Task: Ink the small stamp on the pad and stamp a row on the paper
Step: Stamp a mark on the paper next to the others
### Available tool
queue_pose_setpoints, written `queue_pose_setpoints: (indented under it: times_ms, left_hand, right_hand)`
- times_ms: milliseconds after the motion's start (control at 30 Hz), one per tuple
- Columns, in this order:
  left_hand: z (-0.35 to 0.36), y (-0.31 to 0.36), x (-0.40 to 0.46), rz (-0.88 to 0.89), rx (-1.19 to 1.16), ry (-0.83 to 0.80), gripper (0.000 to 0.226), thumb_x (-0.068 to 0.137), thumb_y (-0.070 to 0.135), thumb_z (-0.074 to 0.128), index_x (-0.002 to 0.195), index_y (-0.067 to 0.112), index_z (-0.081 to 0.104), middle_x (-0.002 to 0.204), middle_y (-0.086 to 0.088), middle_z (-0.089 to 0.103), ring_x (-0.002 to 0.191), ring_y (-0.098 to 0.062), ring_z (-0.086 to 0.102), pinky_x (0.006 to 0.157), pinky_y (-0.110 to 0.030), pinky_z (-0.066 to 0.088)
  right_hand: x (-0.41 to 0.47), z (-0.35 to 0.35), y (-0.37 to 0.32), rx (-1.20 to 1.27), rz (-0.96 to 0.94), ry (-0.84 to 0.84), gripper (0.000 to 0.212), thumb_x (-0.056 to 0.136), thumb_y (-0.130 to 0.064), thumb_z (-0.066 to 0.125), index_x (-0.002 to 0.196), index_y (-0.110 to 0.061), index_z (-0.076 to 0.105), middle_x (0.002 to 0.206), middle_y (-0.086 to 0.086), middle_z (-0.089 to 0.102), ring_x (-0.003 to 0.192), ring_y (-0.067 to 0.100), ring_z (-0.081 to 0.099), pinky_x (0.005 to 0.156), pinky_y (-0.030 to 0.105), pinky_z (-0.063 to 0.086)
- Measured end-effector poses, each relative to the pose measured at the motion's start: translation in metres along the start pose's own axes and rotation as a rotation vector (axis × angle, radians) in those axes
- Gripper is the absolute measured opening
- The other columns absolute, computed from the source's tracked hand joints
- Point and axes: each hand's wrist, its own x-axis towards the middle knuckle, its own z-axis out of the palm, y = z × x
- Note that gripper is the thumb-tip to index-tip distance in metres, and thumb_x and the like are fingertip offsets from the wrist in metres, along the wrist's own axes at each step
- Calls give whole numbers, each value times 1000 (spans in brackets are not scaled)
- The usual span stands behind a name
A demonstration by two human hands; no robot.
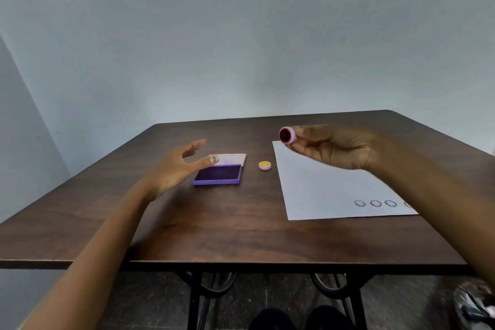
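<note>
My right hand [334, 146] holds the small round stamp [287, 135] in the air above the far left corner of the paper, its dark red face turned to the left. The white paper [321, 187] lies on the right of the table with a row of round stamped marks [375, 203] near its front edge. A purple ink pad [218, 175] lies open left of the paper, its lid [231, 158] folded back. My left hand [178, 167] hovers at the pad's left side, fingers spread, the thumb tip over the pad's far left corner, holding nothing.
A small round cap [265, 165], yellow on top with a pink rim, lies between the pad and the paper. The dark wooden table [214, 228] stands against a pale wall. Under it are black metal legs [197, 300]. A crumpled shiny object [474, 305] lies on the floor at right.
</note>
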Motion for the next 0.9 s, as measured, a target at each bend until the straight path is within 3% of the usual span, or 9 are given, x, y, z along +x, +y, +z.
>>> queue_pose_setpoints:
  times_ms: [133, 267, 300, 367, 467, 533, 667, 800, 900]
  left_hand:
    - [31, 40, -4, 92, 21, -91, 82, 59, 74, 62, 132, 41, 45, 137, 14, 47, 120, -3, 43, 93, -21, 31]
    - [68, 79, -11, 187, 93, -243, 67, 61, 77, 59, 123, 54, 46, 119, 43, 47, 110, 12, 46, 83, -1, 29]
    - [77, 84, -11, 205, 96, -293, 64, 64, 73, 60, 124, 54, 45, 121, 44, 46, 114, 14, 43, 87, -2, 28]
    - [94, 90, -9, 204, 127, -381, 73, 68, 69, 60, 134, 46, 39, 139, 30, 40, 124, 8, 34, 100, -17, 23]
    - [109, 94, -3, 213, 252, -433, 82, 68, 70, 56, 141, 39, 32, 152, 18, 28, 133, 0, 23, 111, -29, 13]
    - [112, 92, -3, 207, 275, -448, 87, 65, 72, 55, 142, 38, 32, 152, 18, 27, 139, -3, 19, 111, -26, 12]
    - [116, 85, -5, 204, 290, -463, 92, 61, 73, 55, 142, 33, 33, 151, 19, 29, 134, 4, 21, 111, -22, 13]
    - [118, 85, -6, 220, 306, -456, 92, 62, 71, 56, 142, 32, 34, 151, 18, 30, 128, 8, 22, 109, -20, 13]
    - [118, 85, -8, 225, 311, -453, 91, 63, 70, 56, 142, 31, 34, 151, 17, 30, 128, 9, 21, 107, -18, 13]
  right_hand:
    - [-26, -21, -21, -206, -125, 29, 15, 84, 6, 54, 94, 7, 65, 81, 11, 76, 77, 17, 74, 67, 23, 60]
    - [-45, -45, -28, -542, -212, 89, 18, 77, 5, 63, 94, 2, 68, 88, 11, 74, 77, 14, 73, 69, 21, 59]
    - [-48, -50, -27, -628, -226, 93, 19, 76, 5, 66, 95, 2, 69, 90, 13, 73, 76, 14, 72, 68, 19, 59]
    - [-54, -58, -23, -815, -240, 98, 22, 74, 4, 69, 95, -1, 71, 92, 13, 74, 76, 13, 72, 65, 15, 57]
    - [-58, -63, -16, -1102, -259, 112, 21, 71, -2, 75, 88, -14, 75, 88, 4, 77, 77, 10, 71, 68, 12, 57]
    - [-60, -63, -9, -1215, -281, 113, 21, 70, -6, 77, 84, -21, 76, 83, -2, 77, 77, 9, 71, 71, 11, 54]
    - [-62, -64, 3, -1382, -297, 130, 20, 72, -10, 76, 88, -22, 76, 78, -10, 77, 78, 8, 70, 78, 24, 55]
    - [-63, -62, 8, -1433, -286, 148, 21, 74, -10, 74, 91, -23, 75, 68, -29, 69, 57, 2, 64, 53, 18, 49]
    - [-64, -60, 11, -1450, -323, 125, 22, 75, -5, 72, 92, -19, 75, 58, -21, 65, 43, -10, 55, 37, 3, 34]
